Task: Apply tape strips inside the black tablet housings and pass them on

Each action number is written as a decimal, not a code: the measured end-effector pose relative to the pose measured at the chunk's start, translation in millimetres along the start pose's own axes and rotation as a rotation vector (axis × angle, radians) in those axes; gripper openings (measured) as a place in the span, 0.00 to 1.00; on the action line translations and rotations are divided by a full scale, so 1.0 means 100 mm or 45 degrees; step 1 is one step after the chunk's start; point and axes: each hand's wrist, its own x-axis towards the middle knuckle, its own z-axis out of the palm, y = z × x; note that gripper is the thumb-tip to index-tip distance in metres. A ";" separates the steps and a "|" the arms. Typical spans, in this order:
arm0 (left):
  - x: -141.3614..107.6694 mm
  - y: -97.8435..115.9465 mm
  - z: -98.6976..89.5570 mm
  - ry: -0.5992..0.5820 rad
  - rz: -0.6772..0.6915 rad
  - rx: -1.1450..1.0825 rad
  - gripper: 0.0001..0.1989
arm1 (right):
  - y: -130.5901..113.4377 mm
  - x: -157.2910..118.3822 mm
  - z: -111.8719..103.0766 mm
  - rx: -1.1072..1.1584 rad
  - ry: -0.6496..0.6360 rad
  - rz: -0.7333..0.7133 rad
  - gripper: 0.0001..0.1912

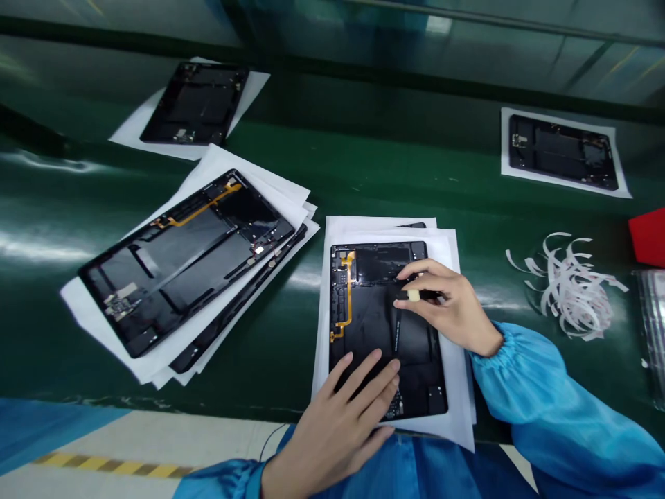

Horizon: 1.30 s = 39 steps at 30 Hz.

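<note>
held item (414,296) unclear, perhaps a roller

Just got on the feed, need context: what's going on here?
A person's left hand lies flat on a black tablet back housing set on white paper, on a green conveyor belt. The right hand pinches a small pale-tipped item over the housing. Another housing lies nearby on paper.

hands (332,423) (447,305) on black tablet housing (368,326)
</note>
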 end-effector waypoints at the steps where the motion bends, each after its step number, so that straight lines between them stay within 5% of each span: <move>1: 0.00 0.00 0.00 -0.002 0.004 0.006 0.22 | 0.00 0.01 -0.02 -0.003 -0.016 0.002 0.06; 11: -0.01 -0.04 0.02 -0.026 0.043 -0.002 0.22 | 0.19 0.03 0.06 -0.184 -0.082 -0.082 0.10; 39: -0.01 -0.02 0.02 0.006 0.037 -0.017 0.22 | 0.20 0.03 0.10 -0.257 -0.122 -0.060 0.13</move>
